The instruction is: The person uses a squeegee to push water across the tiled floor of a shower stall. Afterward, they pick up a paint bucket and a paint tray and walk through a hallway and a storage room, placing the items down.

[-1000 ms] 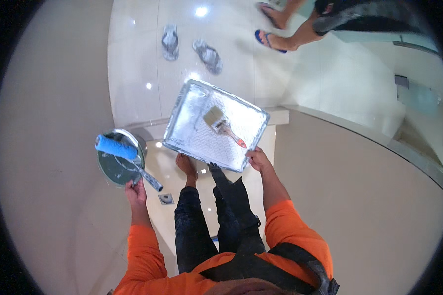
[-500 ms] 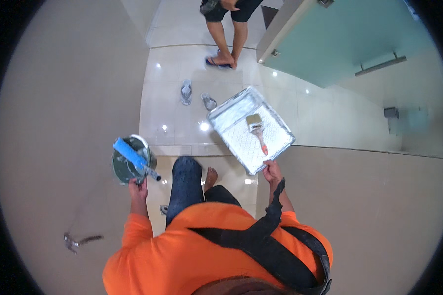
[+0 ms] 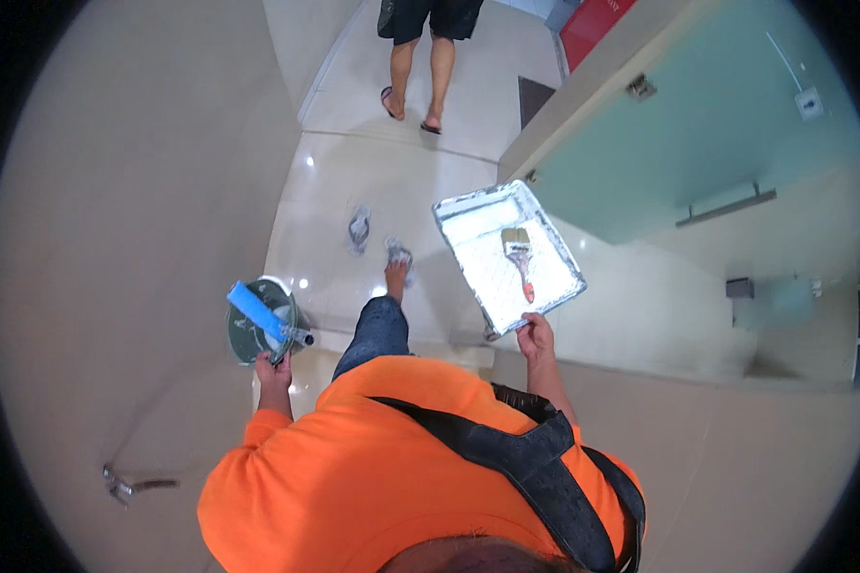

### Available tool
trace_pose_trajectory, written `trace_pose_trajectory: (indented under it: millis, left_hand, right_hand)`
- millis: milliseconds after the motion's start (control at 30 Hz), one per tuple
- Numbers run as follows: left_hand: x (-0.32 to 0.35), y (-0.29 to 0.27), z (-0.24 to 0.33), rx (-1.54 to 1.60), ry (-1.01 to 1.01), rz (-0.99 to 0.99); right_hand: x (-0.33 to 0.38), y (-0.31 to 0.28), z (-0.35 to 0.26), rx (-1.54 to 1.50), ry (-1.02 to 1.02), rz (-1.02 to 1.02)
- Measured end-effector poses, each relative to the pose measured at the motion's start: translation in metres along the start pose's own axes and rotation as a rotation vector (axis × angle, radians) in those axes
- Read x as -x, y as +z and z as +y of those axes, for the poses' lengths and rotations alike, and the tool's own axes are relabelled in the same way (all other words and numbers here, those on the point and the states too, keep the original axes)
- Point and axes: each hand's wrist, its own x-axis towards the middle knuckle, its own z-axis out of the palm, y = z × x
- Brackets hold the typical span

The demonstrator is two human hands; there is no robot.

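Note:
My left hand (image 3: 274, 369) is closed on the near rim of a dark green bucket (image 3: 242, 342), which has pale paint smears inside. Across the bucket's top lies a blue paint roller (image 3: 258, 309), its end pointing toward my hand. On the other side, my right hand (image 3: 536, 335) grips the near edge of a white-coated paint tray (image 3: 475, 222), its fingers partly under it. A paintbrush (image 3: 518, 250) with a reddish handle tip rests in the tray, bristles pointing away from me.
Ahead on the glossy floor are two grey flip-flops, the left one (image 3: 358, 230) unworn and the right one (image 3: 398, 252) under my bare foot. Another person (image 3: 420, 67) stands farther off in the passage. A frosted glass door (image 3: 678, 134) stands at the right.
I have stepped forward, and one foot has come onto the right flip-flop. The other person has moved farther away. Bucket and tray stay in my hands, the tray shifted slightly right.

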Motion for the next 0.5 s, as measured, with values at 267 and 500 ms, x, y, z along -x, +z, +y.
trace_pose_trajectory:
  millis: [267, 500]
  left_hand:
    - [-0.087, 0.29, 0.162, -0.025, -0.017, 0.14]
    - [-0.225, 0.733, 0.397, -0.108, -0.067, 0.199]
  right_hand:
    - [-0.099, 0.356, -0.036, 0.069, 0.085, 0.052]
    - [-0.324, 0.782, -0.025, 0.516, -0.05, 0.089]
